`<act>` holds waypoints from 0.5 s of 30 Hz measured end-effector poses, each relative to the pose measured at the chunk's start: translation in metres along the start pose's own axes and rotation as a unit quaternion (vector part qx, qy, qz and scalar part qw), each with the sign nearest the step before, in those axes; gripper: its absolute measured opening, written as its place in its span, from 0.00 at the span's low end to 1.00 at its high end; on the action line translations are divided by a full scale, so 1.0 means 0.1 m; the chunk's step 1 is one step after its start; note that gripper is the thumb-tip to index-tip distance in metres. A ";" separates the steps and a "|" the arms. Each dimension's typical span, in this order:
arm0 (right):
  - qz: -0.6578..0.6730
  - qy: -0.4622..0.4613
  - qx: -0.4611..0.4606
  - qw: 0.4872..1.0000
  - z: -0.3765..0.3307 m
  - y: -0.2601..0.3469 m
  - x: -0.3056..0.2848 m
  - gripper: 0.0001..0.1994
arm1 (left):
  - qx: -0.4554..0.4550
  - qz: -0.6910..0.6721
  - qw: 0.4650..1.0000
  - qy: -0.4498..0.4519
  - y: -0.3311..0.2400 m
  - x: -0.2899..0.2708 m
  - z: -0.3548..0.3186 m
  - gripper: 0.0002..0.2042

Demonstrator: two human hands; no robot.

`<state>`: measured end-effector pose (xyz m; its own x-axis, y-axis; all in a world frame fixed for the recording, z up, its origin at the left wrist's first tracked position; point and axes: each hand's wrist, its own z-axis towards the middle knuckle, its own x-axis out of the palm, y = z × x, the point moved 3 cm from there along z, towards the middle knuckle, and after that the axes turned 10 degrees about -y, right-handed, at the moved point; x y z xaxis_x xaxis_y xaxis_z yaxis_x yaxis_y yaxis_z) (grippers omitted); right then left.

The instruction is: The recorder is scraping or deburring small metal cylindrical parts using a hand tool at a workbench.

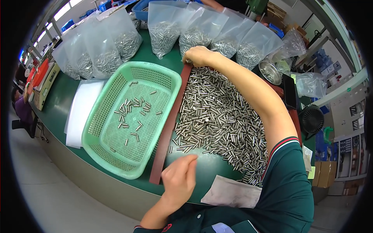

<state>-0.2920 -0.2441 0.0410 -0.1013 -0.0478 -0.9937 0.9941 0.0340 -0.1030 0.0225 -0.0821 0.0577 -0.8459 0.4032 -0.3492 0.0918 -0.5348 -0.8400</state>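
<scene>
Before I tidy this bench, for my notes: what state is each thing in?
Basket, upright, holding few pins
Pin heap, loose
Bags, upright, partly filled
Bowl, uncovered, holding parts
Cloth, spread flat
Paper, flat
Fan, on or off unclear
Left hand, loosely curled
Right hand, curled

Fan (312,119), one, small, black, standing at the right. Carton (325,173), brown cardboard, below the fan's level. Plastic bag (312,85), clear, crumpled, near the fan. White sheets (81,116), overlapping, flat on the worktop (67,95). Red tray (40,73), far left, atop a beige device (43,92). Co-worker (24,112), purple top, seated beside that device; black chair (22,125). Blue bin (140,14), at the back, partly hidden.
</scene>
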 end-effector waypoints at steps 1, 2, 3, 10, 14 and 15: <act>0.002 -0.003 -0.004 1.000 0.01 0.00 -0.01 0.17 | 0.009 0.043 0.999 -0.009 0.00 -0.11 -0.07 0.05; 0.002 -0.013 -0.006 1.000 -0.01 -0.01 0.00 0.16 | 0.003 0.071 0.997 -0.018 0.03 -0.20 -0.15 0.05; 0.002 -0.025 -0.009 1.000 -0.01 -0.03 0.00 0.16 | -0.002 0.100 0.995 -0.027 0.06 -0.28 -0.22 0.05; 0.003 -0.012 0.019 1.000 0.04 -0.05 0.01 0.15 | -0.094 0.251 0.952 -0.145 0.46 -0.57 -0.56 0.08; 0.012 0.000 0.031 0.999 0.04 -0.04 0.03 0.15 | -0.117 0.223 0.957 -0.146 0.49 -0.57 -0.54 0.09; 0.015 0.006 0.034 0.999 0.03 -0.05 0.04 0.16 | -0.117 0.223 0.956 -0.147 0.48 -0.57 -0.54 0.09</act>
<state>-0.2969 -0.2477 0.0376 -0.0716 -0.0355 -0.9968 0.9970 -0.0333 -0.0704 0.1040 -0.0908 0.0145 -0.8030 -0.0713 -0.5917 0.5645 -0.4097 -0.7166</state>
